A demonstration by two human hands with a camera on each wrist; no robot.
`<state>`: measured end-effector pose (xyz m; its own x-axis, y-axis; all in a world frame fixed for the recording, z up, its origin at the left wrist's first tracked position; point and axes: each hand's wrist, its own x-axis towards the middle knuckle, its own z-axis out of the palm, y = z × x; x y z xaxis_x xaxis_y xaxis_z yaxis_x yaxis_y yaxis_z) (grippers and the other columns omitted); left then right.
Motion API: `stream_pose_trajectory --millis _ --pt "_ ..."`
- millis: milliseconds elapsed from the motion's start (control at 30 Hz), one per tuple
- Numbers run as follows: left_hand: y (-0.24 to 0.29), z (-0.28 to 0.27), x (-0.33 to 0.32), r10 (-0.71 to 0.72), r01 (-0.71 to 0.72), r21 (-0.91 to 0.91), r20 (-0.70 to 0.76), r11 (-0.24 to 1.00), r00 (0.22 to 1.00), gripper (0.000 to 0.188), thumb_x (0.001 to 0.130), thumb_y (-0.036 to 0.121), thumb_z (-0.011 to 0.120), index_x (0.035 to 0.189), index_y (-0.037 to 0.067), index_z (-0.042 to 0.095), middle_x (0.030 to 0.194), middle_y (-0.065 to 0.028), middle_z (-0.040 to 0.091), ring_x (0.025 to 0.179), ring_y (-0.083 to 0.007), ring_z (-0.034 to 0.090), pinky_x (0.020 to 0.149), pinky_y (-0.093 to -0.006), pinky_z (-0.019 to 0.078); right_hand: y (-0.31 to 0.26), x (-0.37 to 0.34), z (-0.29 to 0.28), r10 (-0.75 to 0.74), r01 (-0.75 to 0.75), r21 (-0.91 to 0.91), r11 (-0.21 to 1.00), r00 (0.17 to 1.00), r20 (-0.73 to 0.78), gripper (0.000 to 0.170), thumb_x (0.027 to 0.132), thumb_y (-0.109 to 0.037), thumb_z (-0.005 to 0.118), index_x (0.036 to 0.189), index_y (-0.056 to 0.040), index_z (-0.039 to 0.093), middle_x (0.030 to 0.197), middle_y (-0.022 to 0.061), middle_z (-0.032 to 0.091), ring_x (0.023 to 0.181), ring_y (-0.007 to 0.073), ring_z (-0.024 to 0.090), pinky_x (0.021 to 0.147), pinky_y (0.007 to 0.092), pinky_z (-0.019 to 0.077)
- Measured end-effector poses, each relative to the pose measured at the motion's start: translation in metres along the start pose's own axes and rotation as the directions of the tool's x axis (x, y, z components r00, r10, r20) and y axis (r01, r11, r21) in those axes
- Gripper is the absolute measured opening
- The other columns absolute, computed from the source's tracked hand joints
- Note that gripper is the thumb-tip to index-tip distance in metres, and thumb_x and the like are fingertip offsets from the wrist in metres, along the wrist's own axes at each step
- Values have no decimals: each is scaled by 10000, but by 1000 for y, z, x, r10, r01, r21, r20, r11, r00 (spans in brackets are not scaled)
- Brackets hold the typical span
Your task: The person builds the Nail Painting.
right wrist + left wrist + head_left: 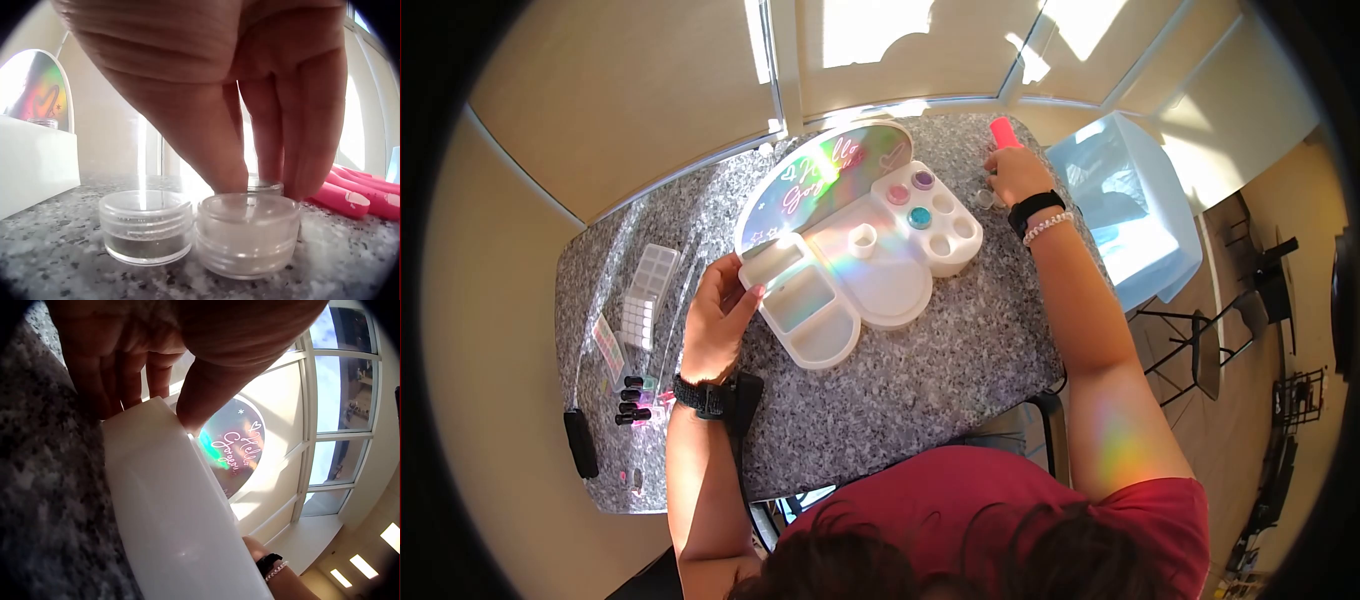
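My left hand (718, 320) grips the left edge of a white compartment organizer (875, 290), thumb on the rim and fingers around its outer side. An iridescent panel (810, 165) with "Hello Gorgeous" lettering stands along the organizer's back. Purple (923, 180), pink (897, 194) and teal (919, 217) jars sit in its round wells, and a small white cup (862, 238) is in the middle section. Beyond the organizer's right end, my right hand (1020, 175) pinches a small clear jar (265, 186) at the table. Two more clear jars, one left (147, 228), one right (249, 237), stand before it.
Pink model fingers (350, 199) with chipped nails lie beside the right hand. Farther left are white divided boxes (636, 318), a sticker sheet (608, 348), several black-capped bottles (635, 412) and a black case (580, 443). A light-blue bin (1135, 200) stands past the table's right edge.
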<state>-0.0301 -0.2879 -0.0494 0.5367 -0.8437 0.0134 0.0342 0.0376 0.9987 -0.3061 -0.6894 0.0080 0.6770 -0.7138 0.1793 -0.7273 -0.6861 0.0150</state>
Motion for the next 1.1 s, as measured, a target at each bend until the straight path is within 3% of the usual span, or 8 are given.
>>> stream_pose_trajectory --millis 167,267,333,467,700,767,867,1100 --pt "3 0 0 -21 20 -18 -5 1000 1000 550 1041 21 696 1525 -74 452 1429 -157 639 1327 -210 631 1135 -360 506 -23 -10 -28 -21 36 249 968 998 -66 293 832 -107 822 1119 -52 810 1068 181 800 1039 351 765 949 455 592" --pt "5 1 -1 -36 36 -21 0 999 999 551 1039 17 696 1525 -73 453 1432 -156 636 1329 -210 629 1140 -360 502 -55 -31 -59 -56 30 474 880 998 42 280 851 -117 829 1117 -33 800 1060 135 805 1009 249 767 895 381 597" --pt "5 2 -1 -38 38 -14 -7 999 999 551 1038 15 696 1525 -73 453 1434 -155 634 1330 -209 627 1142 -361 500 -61 -39 -58 -251 192 594 781 968 18 281 840 -79 831 1113 -30 788 1003 86 789 944 203 748 874 349 591" --pt "5 2 -1 -20 20 -7 -13 1000 1000 546 1039 13 693 1523 -73 454 1434 -154 633 1330 -207 628 1141 -358 500 -69 -47 -60 -348 338 545 767 933 -89 261 774 -58 841 1025 -15 781 939 174 770 899 357 735 811 448 567" --pt "10 5 -3 -36 36 -1 -20 999 999 549 1040 9 691 1526 -74 449 1435 -153 633 1343 -211 623 1140 -354 504 -69 -46 -44 -331 330 543 772 938 -100 229 763 -44 840 981 -6 783 945 177 771 915 367 727 813 442 566" --pt "9 5 -3 -33 33 -2 -18 999 999 549 1041 9 691 1526 -74 449 1436 -154 633 1343 -211 624 1140 -354 504 -59 -42 -42 -335 293 687 664 939 -76 247 773 -61 855 1014 -26 811 959 176 775 921 367 729 820 454 565" --pt "8 4 -3 -23 22 -7 -15 1000 1000 549 1042 10 691 1526 -74 447 1440 -156 632 1344 -213 624 1139 -355 505 -44 -31 -62 -98 24 506 862 988 121 296 808 -78 874 1102 -77 837 1016 166 778 955 286 752 862 389 583" --pt "9 5 -4 -16 15 -5 -14 1000 1000 548 1042 17 695 1523 -74 448 1444 -158 630 1342 -217 626 1144 -360 503 -19 -33 -26 -1 -11 130 991 996 94 324 786 -93 876 1104 -151 852 1086 102 811 1037 311 759 878 441 590"
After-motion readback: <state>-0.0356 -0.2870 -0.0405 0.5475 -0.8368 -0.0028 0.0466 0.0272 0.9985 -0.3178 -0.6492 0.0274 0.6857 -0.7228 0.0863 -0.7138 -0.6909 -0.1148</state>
